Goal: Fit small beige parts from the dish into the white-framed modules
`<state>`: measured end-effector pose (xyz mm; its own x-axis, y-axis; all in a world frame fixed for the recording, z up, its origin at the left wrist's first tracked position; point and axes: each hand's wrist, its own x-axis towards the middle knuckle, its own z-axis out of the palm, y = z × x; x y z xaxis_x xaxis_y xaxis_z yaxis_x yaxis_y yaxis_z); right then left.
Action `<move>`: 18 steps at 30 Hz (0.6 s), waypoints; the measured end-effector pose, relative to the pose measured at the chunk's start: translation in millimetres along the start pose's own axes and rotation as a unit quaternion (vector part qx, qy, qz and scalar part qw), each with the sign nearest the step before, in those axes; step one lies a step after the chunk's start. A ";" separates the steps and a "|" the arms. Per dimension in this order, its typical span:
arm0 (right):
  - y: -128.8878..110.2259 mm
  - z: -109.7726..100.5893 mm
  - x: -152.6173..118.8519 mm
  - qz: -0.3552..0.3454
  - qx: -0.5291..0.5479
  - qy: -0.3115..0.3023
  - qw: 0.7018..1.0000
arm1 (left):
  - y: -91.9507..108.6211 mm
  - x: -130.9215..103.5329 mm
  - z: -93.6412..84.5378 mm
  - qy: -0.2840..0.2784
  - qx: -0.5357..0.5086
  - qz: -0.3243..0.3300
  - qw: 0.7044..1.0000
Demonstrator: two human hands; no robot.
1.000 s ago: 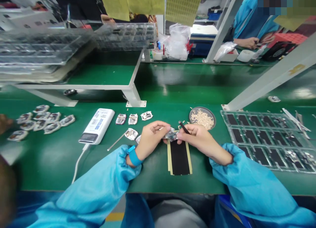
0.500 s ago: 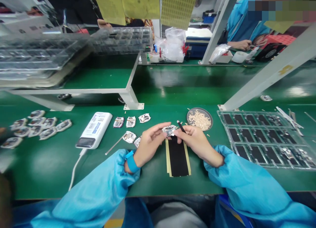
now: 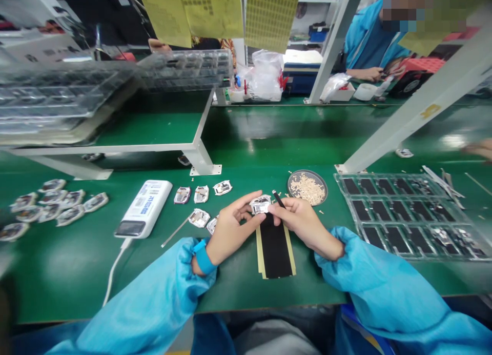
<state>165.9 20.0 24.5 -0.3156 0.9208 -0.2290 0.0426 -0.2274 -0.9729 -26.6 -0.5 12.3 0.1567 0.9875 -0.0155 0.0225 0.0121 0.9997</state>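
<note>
Between thumb and fingers, my left hand point(image 3: 237, 219) holds a small silver-white device part point(image 3: 261, 204) with its open inner side facing up. My right hand point(image 3: 302, 219) grips a thin black tool point(image 3: 279, 198), and its fingertips touch the right edge of the part. Below both hands lies a black strip point(image 3: 277, 252) on yellow backing. A round dish point(image 3: 307, 186) of small beige pieces stands just beyond my right hand. Several similar device parts point(image 3: 201, 194) lie to the left of my left hand.
A white power bank point(image 3: 144, 209) with a cable lies left. Further left is a group of device parts point(image 3: 73, 198). A clear compartment tray point(image 3: 403, 219) sits right. White metal posts point(image 3: 202, 162) stand on the table. Across it, a person in blue point(image 3: 363, 42) works.
The view has shifted slightly. The held part has tilted so its inner side shows more, and my left thumb has moved down to its lower edge. A blurred hand has appeared at the right edge.
</note>
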 end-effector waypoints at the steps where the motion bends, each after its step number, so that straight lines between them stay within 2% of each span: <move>1: 0.0 0.0 0.0 0.002 0.004 0.000 1.000 | -0.4 -0.1 -0.1 0.000 0.000 0.002 1.000; 18: 0.4 -2.3 1.9 0.004 0.005 -0.003 1.000 | -3.5 0.3 -0.2 0.012 0.009 0.000 1.000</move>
<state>167.5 22.4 23.7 -0.3211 0.9170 -0.2367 0.0351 -0.2382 -0.9706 -26.8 -0.1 8.8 0.1332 0.9910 -0.0151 0.0401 0.0098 0.9991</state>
